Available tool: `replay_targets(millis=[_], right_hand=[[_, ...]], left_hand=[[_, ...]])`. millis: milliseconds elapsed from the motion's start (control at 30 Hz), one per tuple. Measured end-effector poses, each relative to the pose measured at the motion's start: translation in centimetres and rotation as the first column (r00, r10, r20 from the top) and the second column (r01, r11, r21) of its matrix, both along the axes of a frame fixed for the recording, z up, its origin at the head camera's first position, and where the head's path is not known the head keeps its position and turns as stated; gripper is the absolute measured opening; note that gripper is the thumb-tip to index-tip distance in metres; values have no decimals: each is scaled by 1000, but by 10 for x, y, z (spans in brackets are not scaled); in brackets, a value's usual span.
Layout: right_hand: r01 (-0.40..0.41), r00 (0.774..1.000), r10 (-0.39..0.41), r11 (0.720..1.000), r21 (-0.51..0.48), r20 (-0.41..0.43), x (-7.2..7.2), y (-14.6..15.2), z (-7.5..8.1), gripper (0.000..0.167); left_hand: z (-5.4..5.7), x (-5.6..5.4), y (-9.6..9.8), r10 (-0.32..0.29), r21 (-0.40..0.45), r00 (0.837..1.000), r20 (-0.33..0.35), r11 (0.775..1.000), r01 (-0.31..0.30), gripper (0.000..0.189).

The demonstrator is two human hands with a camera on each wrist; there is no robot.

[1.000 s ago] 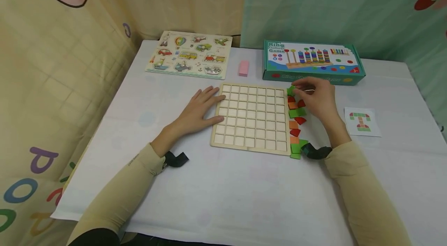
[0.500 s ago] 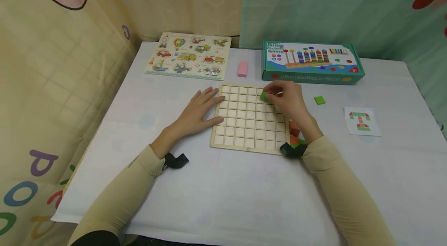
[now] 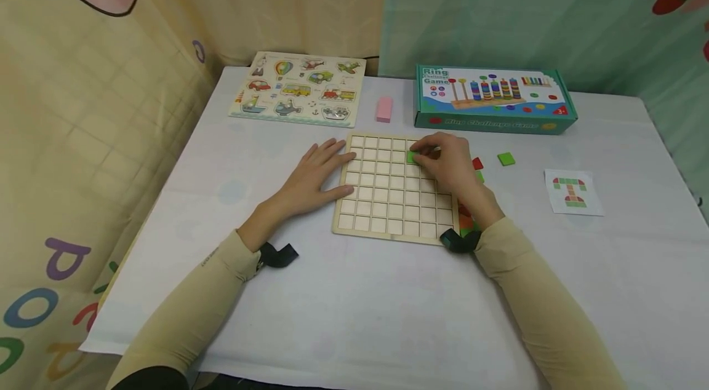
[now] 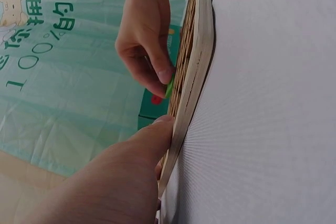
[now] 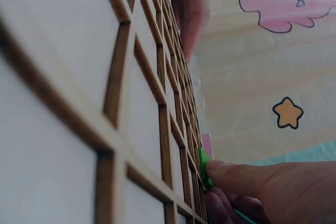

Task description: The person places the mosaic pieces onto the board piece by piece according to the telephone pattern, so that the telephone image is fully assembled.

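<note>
A wooden grid board [image 3: 372, 231] with square cells lies mid-table. My right hand [image 3: 447, 161] pinches a green square tile [image 3: 411, 157] between thumb and fingers, at a cell in the board's second row from the back. In the right wrist view that green tile [image 5: 205, 165] stands tilted against the grid's ribs. My left hand [image 3: 321, 175] lies with spread fingers over the board's left edge, thumb [image 4: 157, 129] on the rim in the left wrist view. Right of the board, red, orange and green tiles [image 3: 466, 222] are partly hidden by my right arm.
A loose green tile [image 3: 506, 159] lies right of the board, near a pattern card [image 3: 573, 192]. Behind stand a picture puzzle board [image 3: 299, 90], a pink block [image 3: 384, 109] and a green Ring Challenge Game box [image 3: 495, 98].
My right hand has carried a green tile leftward from the tile column onto the board and lowered it toward a cell. Another green tile now lies apart on the right. My left hand stays put.
</note>
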State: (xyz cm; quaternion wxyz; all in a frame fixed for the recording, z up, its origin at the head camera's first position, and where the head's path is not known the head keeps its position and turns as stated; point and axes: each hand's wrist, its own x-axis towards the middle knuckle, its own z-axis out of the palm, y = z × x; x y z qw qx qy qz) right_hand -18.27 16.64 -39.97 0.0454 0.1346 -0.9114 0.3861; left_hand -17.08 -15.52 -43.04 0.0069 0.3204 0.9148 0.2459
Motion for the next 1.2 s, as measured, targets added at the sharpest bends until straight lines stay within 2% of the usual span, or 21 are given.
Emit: replay_targets(millis=[133,367,533,767,900,1000,1200], right_hand=[[-26,999,26,999,20,20,0,1,0,17],[-75,997,71,989,128,38,0,-1,6,22],[-76,996,70,991,113,56,0,-1,10,25],[2,997,-5,999,48,82,-1,20,22,25],[74,994,-80,994,79,70,-3,37,27,25],[142,984,-152,983,114,90,-4,46,28,26],[205,963,-229,965,166,141,-7,56,21,29]], left_hand=[[0,0,0,-1,-4,1000,-3,1000,1,72],[1,0,0,-2,-9,1000,-3,1000,2,72],[3,1,0,-1,-2,1000,3,1000,1,72],[1,0,-1,1,-8,1000,6,1000,-1,71],[0,-1,-1,0,-15,1000,4,1000,0,71],[0,-1,-1,1,-15,1000,7,1000,-1,72],[0,-1,-1,6,-15,1000,11,1000,-6,72]])
